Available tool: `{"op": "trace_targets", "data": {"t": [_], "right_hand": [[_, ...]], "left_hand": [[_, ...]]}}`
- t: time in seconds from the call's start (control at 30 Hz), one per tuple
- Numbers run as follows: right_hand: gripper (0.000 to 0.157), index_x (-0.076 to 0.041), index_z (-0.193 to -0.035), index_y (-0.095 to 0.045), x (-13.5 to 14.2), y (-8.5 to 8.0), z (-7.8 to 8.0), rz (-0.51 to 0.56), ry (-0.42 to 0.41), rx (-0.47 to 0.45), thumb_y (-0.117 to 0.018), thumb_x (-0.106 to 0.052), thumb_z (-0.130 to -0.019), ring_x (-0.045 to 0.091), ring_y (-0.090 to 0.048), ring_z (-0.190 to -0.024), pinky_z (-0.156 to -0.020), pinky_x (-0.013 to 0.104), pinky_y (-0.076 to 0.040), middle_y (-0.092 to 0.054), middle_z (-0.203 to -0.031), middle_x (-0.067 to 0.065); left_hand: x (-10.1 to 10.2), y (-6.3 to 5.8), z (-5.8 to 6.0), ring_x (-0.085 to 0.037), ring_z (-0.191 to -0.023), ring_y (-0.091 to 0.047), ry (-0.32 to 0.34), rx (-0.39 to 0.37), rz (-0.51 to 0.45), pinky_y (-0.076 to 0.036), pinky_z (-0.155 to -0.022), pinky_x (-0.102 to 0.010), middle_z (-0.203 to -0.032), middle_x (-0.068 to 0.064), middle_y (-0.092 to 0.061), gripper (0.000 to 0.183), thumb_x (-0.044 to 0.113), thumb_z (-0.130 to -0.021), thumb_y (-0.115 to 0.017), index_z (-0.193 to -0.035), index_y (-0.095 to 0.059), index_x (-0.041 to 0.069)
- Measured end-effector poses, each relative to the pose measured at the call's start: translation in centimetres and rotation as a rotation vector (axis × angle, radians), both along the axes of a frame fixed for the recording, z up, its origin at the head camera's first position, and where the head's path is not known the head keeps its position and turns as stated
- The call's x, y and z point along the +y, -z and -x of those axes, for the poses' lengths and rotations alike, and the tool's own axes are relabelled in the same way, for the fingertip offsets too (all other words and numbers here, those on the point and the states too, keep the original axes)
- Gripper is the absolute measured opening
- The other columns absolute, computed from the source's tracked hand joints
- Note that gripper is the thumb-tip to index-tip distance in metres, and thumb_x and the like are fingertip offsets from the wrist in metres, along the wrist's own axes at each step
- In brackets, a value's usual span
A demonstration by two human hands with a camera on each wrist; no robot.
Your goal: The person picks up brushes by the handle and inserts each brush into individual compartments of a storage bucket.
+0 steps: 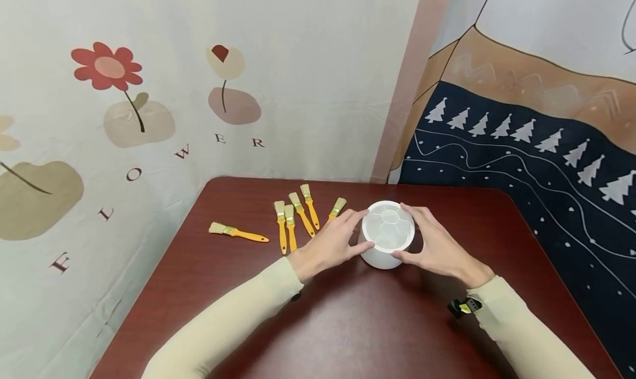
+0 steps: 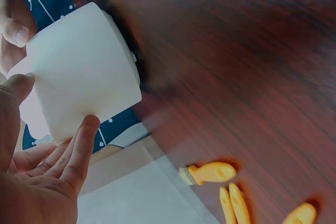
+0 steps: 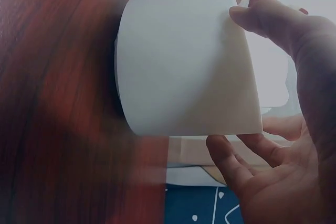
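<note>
A white round desk organizer [image 1: 388,232] with several divided compartments stands on the right half of the table in the head view. My left hand [image 1: 332,242] grips its left side near the top rim, thumb at the front and fingers round the far side. From the right, my right hand [image 1: 439,246] holds the same rim, its thumb near the left one. In the left wrist view the smooth white wall of the organizer [image 2: 86,72] lies between thumb and fingers. The right wrist view shows the wall of the organizer [image 3: 186,66], with fingertips at its upper edge.
Several paint brushes with orange handles lie left of the organizer; one brush [image 1: 238,232] lies apart at the far left. Another brush [image 1: 335,210] is partly hidden behind my left hand. The dark red table [image 1: 348,335] meets patterned curtains at the back and right.
</note>
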State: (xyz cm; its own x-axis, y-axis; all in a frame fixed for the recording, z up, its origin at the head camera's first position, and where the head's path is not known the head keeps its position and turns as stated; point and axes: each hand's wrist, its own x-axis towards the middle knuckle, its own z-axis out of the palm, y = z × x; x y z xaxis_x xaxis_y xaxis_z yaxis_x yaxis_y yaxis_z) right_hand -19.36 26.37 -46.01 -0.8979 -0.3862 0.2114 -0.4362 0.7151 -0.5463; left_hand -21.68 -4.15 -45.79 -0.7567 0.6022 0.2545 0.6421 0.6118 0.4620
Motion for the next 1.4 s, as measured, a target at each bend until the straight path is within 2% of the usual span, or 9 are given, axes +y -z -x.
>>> {"op": "trace_targets", "data": {"t": [0.2, 0.63, 0.9, 1.1, 1.4], "right_hand": [[0.116, -0.008, -0.18, -0.038, -0.8, -0.1, -0.3, 0.0, -0.029, 0.005, -0.102, -0.042, -0.09, 0.036, -0.064, -0.142, -0.118, 0.066, -0.061, -0.057, -0.162, 0.017], [0.115, -0.008, -0.178, -0.041, -2.3, -0.3, -0.6, 0.015, -0.056, -0.007, -0.103, -0.047, -0.09, 0.033, -0.064, -0.142, -0.118, 0.062, -0.063, -0.058, -0.162, 0.015], [0.116, -0.011, -0.178, -0.041, -2.7, -0.5, -0.8, -0.003, -0.065, 0.009, -0.104, -0.049, -0.088, 0.032, -0.063, -0.145, -0.12, 0.062, -0.062, -0.058, -0.165, 0.012], [0.119, -0.017, -0.181, -0.038, -2.8, -0.6, -0.6, -0.005, -0.071, 0.002, -0.104, -0.049, -0.087, 0.028, -0.063, -0.145, -0.12, 0.06, -0.062, -0.058, -0.165, 0.008], [0.118, -0.018, -0.181, -0.038, -2.9, -0.4, -0.7, -0.01, -0.067, -0.005, -0.102, -0.053, -0.088, 0.028, -0.062, -0.146, -0.119, 0.06, -0.063, -0.056, -0.167, 0.007]], "left_hand": [[-1.3, -0.1, -0.6, -0.023, -0.124, -0.081, 0.003, -0.044, -0.023, -0.07, -0.106, -0.039, -0.148, -0.011, -0.071, 0.081, 0.042, -0.107, -0.088, -0.172, -0.052, 0.008], [-3.1, -0.1, -1.6, -0.025, -0.124, -0.084, -0.006, -0.099, -0.073, -0.07, -0.106, -0.04, -0.159, -0.015, -0.069, 0.082, 0.037, -0.107, -0.089, -0.173, -0.051, 0.005], [-3.5, -0.1, -2.2, -0.022, -0.122, -0.084, -0.021, -0.076, -0.082, -0.071, -0.105, -0.039, -0.157, -0.013, -0.069, 0.082, 0.037, -0.106, -0.089, -0.172, -0.052, 0.006], [-3.6, 0.1, -2.1, -0.023, -0.122, -0.084, -0.021, -0.078, -0.09, -0.071, -0.106, -0.04, -0.159, -0.014, -0.068, 0.082, 0.037, -0.106, -0.089, -0.172, -0.052, 0.006], [-3.8, 0.4, -1.8, -0.02, -0.122, -0.084, -0.017, -0.055, -0.087, -0.07, -0.105, -0.041, -0.156, -0.011, -0.07, 0.081, 0.039, -0.105, -0.09, -0.173, -0.053, 0.012]]}}
